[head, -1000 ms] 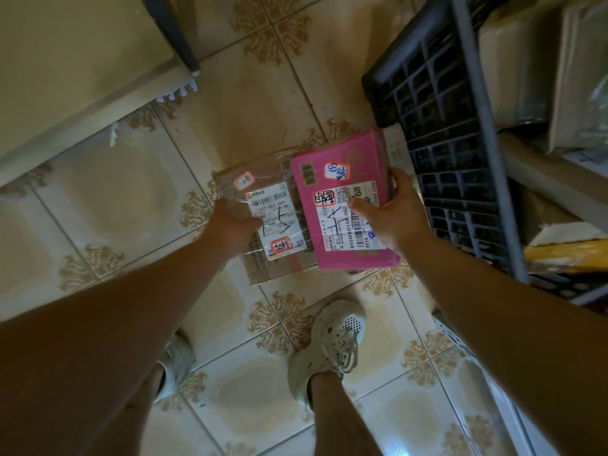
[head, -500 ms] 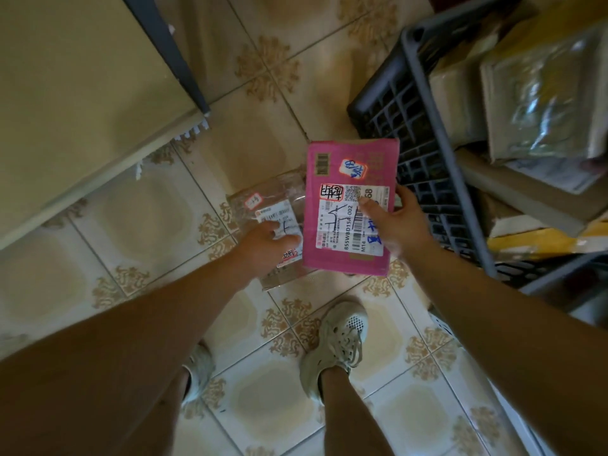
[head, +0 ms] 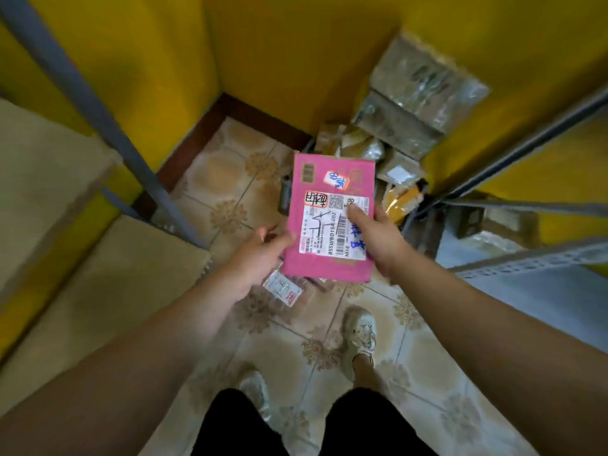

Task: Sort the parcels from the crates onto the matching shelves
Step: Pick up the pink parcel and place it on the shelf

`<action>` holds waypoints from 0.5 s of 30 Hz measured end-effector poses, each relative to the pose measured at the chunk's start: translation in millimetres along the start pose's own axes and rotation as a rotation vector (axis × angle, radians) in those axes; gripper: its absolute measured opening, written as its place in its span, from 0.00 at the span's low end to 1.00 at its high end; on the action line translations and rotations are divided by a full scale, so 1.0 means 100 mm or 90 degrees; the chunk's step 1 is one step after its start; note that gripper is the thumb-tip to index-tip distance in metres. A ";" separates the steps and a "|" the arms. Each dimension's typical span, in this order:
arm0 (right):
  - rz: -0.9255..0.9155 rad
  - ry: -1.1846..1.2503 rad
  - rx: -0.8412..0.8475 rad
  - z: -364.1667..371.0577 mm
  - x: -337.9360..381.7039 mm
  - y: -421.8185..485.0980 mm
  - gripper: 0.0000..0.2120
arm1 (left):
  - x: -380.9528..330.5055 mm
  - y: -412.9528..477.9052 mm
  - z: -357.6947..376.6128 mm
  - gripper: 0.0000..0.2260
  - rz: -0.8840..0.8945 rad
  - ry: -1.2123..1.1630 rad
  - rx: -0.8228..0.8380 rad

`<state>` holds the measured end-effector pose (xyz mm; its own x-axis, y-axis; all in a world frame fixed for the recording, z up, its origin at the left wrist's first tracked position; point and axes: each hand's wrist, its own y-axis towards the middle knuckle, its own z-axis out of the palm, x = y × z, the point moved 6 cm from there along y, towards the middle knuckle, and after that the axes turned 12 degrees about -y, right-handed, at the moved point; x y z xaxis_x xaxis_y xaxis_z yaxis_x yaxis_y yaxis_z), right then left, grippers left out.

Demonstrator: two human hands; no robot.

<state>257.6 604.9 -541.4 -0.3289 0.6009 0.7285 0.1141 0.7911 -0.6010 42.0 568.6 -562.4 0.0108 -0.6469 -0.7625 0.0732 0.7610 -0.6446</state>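
Note:
A flat pink parcel [head: 329, 179] with a white shipping label is held over the tiled floor. My right hand [head: 375, 235] grips its right edge, thumb on the label. My left hand [head: 260, 255] sits at the pink parcel's left edge and holds a clear-wrapped parcel [head: 284, 287]. That parcel is tucked mostly under the pink one, and only its labelled corner shows. A heap of brown and yellow parcels [head: 411, 103] fills the corner behind, against the yellow wall; the crate under them is barely visible.
A shelf unit with beige boards [head: 108, 284] and a slanting grey post [head: 98, 103] runs along the left. A grey-blue shelf [head: 543, 291] with metal rails stands on the right, with a wrapped box on it. My feet stand on the narrow tiled strip between them.
The view has swung up from the black crate toward the yellow corner. The clear-wrapped parcel has slid under the pink one, and both hands have come closer together.

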 end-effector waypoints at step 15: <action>-0.079 0.223 -0.366 -2.26 -0.02 -3.17 0.15 | -1.27 -2.42 2.35 0.21 0.245 0.147 0.333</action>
<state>434.1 378.6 -277.9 -0.0595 0.4261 0.9027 0.6065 0.7337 -0.3064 257.1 454.6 -296.4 -0.0757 -0.2636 -0.9616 0.5789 0.7736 -0.2577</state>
